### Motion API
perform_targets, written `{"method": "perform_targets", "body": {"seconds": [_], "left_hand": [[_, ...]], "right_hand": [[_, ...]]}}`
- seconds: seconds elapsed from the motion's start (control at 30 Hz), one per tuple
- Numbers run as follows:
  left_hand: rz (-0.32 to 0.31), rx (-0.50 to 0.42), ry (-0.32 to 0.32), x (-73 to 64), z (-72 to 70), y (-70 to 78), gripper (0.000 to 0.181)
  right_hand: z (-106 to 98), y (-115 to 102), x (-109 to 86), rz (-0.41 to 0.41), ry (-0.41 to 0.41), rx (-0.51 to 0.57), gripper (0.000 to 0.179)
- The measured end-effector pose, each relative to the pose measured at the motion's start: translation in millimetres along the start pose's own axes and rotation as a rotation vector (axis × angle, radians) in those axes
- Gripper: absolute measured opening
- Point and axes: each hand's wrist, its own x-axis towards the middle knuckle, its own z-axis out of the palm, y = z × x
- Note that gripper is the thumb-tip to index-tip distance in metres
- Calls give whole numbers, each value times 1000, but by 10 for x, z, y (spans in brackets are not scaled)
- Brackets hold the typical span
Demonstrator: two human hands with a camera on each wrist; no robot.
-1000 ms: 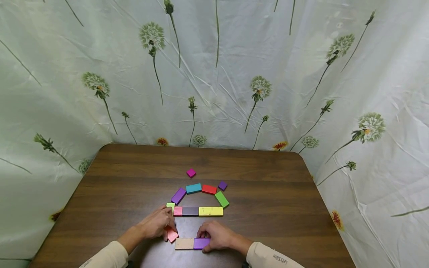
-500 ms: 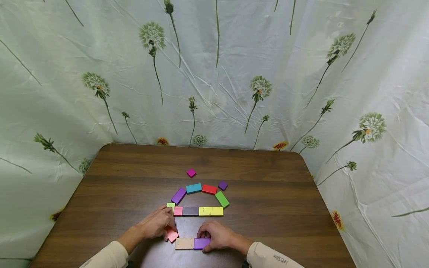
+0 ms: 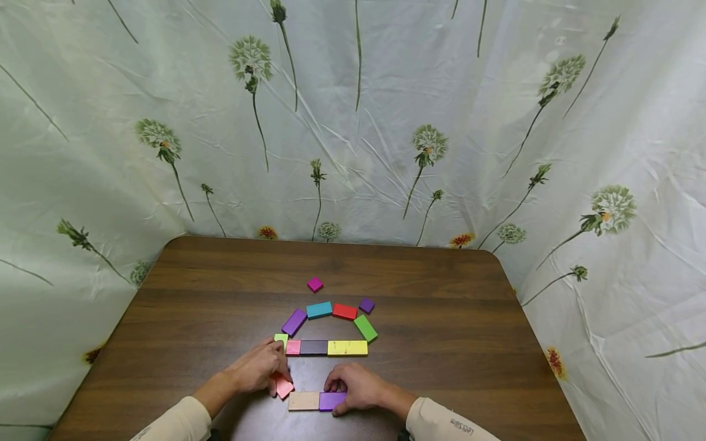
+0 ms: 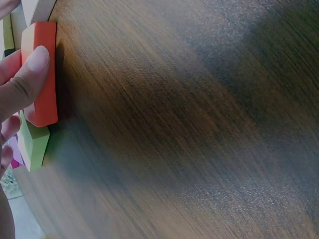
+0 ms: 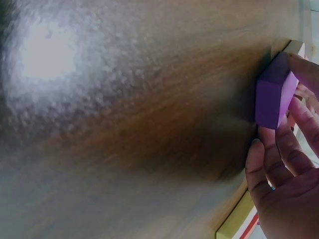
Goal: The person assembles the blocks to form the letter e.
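My left hand (image 3: 258,369) pinches a salmon-pink block (image 3: 284,388), which sits at an angle near the left end of a tan block (image 3: 303,401). In the left wrist view the thumb lies over this block's orange-looking side (image 4: 47,99), with a light green block (image 4: 36,144) just beyond it. Flat on the table, end to end with the tan block, is a purple block (image 3: 331,401). My right hand (image 3: 361,387) grips that purple block, thumb on the near side and fingers on the far side. The right wrist view shows its end face (image 5: 269,102).
Beyond the hands runs a row of pink (image 3: 293,348), dark (image 3: 313,348) and yellow (image 3: 347,348) blocks. Purple, blue (image 3: 319,310), red (image 3: 344,312) and green (image 3: 366,327) blocks arch above it. Small magenta (image 3: 315,284) and dark purple (image 3: 366,305) blocks lie farther back. A flowered curtain (image 3: 358,153) hangs behind the table.
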Motion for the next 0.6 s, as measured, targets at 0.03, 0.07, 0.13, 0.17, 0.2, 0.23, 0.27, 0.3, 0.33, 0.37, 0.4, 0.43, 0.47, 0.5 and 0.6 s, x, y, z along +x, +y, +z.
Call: {"method": "perform_targets", "body": {"seconds": [0.03,0.07,0.13,0.17,0.2,0.23,0.27,0.3,0.33,0.37,0.4,0.43,0.47,0.5,0.6], "left_hand": [[4,1,5,-1,3,-1,30],[6,1,9,-1,4,-2,30],[12,2,15,-1,4,-4,30],[10,0,16,-2,6,-3,30],[6,-2,14,0,6,-2,30],[-2,-9,5,1,2,2,29],[-15,-17,-7,1,-2,6,29],[-30,-27,-22,1,-6,10,28],[-45,-35,-34,0,-6,14,27],[-56,-40,-43,-1,-8,17,27],[-64,-43,-51,-1,-8,18,27],[-69,-46,-57,-3,-10,20,26],[-66,-48,-52,-4,-5,18,27],[-64,-47,-49,-5,-1,14,27],[-42,-44,-30,-5,5,7,28]], "right_hand": [[-13,4,5,5,-1,14,33],[-31,8,11,14,-1,32,33],[-84,27,26,26,13,62,32],[-122,42,34,33,25,72,32],[-167,56,38,40,41,84,32],[-221,73,44,49,58,93,32],[-278,91,46,62,76,98,32],[-334,115,47,73,94,94,32],[-388,143,49,86,114,94,32],[-438,174,50,98,136,85,32],[-485,207,54,106,158,82,32],[-527,246,57,115,182,75,32],[-561,294,63,119,208,56,32],[-593,339,69,126,233,43,32],[-677,470,90,135,313,16,32]]}}
